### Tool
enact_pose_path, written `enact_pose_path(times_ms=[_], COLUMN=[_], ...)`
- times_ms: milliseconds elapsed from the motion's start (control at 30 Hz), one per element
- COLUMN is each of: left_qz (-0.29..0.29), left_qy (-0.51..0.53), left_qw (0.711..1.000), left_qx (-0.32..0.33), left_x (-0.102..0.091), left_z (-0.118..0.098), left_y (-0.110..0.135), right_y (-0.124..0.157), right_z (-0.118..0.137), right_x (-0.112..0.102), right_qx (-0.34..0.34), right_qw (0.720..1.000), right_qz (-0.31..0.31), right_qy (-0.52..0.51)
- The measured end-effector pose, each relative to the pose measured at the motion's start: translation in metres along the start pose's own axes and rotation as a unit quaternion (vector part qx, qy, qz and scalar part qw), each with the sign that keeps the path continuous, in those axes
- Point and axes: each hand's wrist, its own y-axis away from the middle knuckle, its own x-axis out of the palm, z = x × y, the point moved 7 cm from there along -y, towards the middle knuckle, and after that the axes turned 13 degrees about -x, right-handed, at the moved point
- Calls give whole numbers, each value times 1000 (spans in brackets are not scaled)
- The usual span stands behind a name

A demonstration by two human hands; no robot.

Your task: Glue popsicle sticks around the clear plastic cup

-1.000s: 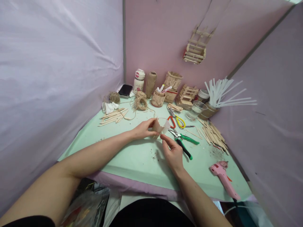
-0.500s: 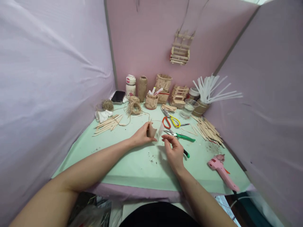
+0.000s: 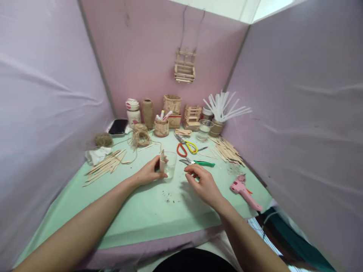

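Note:
My left hand (image 3: 150,172) is closed around a clear plastic cup (image 3: 171,166), which has light wooden stick pieces (image 3: 162,162) along its left side. The cup is upright, close to the green tabletop; whether it touches the cloth I cannot tell. To the right of it, my right hand (image 3: 202,183) hovers apart from the cup, fingers loosely bent and the thumb apart from them, with nothing visible between. Just beyond that hand lie green-handled pruning shears (image 3: 200,163) and scissors (image 3: 186,146) with red and yellow handles.
A pink glue gun (image 3: 246,194) lies at the right. Wooden sticks (image 3: 105,166) lie at the left, more sticks (image 3: 227,151) at the right. Twine (image 3: 141,136), a water cup (image 3: 204,130) and a pen holder (image 3: 161,129) stand behind. A small wooden shelf (image 3: 185,71) hangs on the wall.
The view has swung right, so everything sits further left. The cup has been turned, showing more of its clear side. My right hand's fingertips have moved away from the cup and parted.

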Motion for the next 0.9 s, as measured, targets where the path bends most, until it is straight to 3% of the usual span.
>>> enact_pose_path(times_ms=[67,200,267,333,400,500,600,733,900], left_qz=[-11,-39,-53,-60,-60,-54,-53,-52,-57], left_qy=[-31,-74,-83,-87,-86,-85,-92,-99,-99], left_qw=[999,996,995,994,994,995,994,994,993], left_qx=[-3,-4,-4,-1,3,2,0,0,3], left_x=[-1,-2,-2,-2,-2,-2,-2,-1,-1], left_z=[0,-1,-2,-2,-3,-3,-2,-3,-4], left_y=[0,0,1,1,1,0,1,2,3], right_y=[-5,-22,-33,-41,-41,-36,-29,-27,-27], right_z=[7,7,-8,-41,-85,-140,-178,-206,-222], right_x=[-34,-129,-169,-190,-186,-166,-140,-121,-113], right_qx=[7,57,100,170,241,288,315,328,330], right_qw=[998,979,955,917,877,848,821,796,781], right_qz=[36,4,-9,43,162,247,305,338,338], right_qy=[56,195,279,358,382,370,365,381,409])
